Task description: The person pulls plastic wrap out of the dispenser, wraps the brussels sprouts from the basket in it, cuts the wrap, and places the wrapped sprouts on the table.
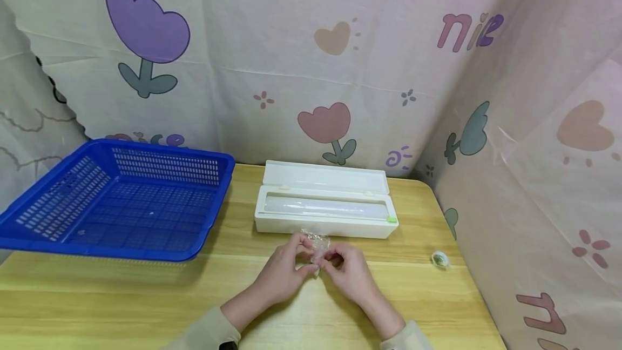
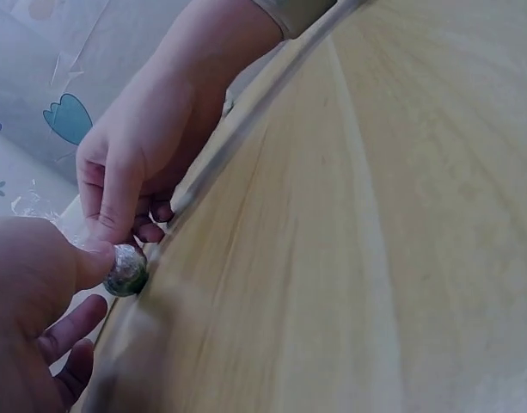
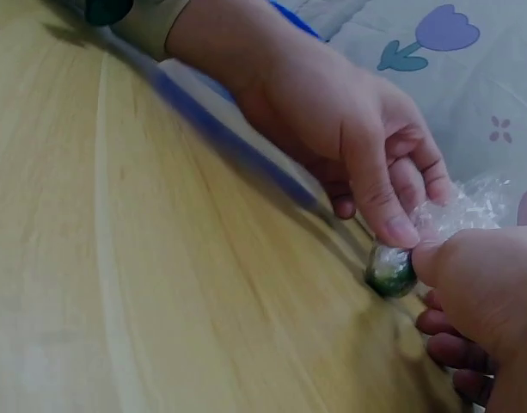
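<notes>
My left hand point(image 1: 281, 271) and right hand point(image 1: 351, 273) meet at the middle of the table, in front of the white box. Between their thumbs and fingers they pinch crumpled cling film point(image 3: 469, 206) gathered around a small, round, dark green item point(image 3: 390, 280). In the left wrist view the wrapped item point(image 2: 127, 271) shows just beyond the left thumb, its film glinting. What the green item is cannot be told. Loose film point(image 1: 315, 241) sticks up above the fingertips in the head view.
Behind the hands, a white cling film box point(image 1: 320, 229) stands with its lid point(image 1: 325, 177) raised and a film roll point(image 1: 325, 207) inside. A blue plastic basket point(image 1: 214, 231) sits at the left. Another small wrapped green item point(image 1: 440, 259) lies near the table's right edge. Printed curtains point(image 1: 272, 31) hang behind.
</notes>
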A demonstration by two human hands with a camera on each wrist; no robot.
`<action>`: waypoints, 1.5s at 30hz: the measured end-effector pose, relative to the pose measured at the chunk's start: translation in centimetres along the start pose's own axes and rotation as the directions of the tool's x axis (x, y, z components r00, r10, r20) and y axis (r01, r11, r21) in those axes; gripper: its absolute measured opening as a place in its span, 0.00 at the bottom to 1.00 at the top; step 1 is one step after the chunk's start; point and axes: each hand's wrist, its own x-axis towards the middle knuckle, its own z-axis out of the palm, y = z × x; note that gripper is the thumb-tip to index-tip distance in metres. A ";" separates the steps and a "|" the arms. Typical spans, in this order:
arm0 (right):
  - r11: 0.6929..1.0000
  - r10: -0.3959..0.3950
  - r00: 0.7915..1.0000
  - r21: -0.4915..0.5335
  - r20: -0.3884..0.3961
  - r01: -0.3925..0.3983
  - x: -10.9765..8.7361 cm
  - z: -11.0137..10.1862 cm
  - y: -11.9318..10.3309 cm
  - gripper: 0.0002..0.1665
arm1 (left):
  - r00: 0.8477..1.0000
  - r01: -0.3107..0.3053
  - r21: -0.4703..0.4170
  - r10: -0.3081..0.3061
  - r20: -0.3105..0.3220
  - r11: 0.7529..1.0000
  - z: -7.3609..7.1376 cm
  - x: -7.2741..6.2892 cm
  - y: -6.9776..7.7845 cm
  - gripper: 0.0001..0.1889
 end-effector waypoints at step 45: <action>0.982 -0.137 0.991 0.133 -0.003 0.136 -0.8 0.6 0.7 0.20 | 1.000 0.000 0.042 0.000 -0.009 0.999 -0.1 0.6 -0.7 0.09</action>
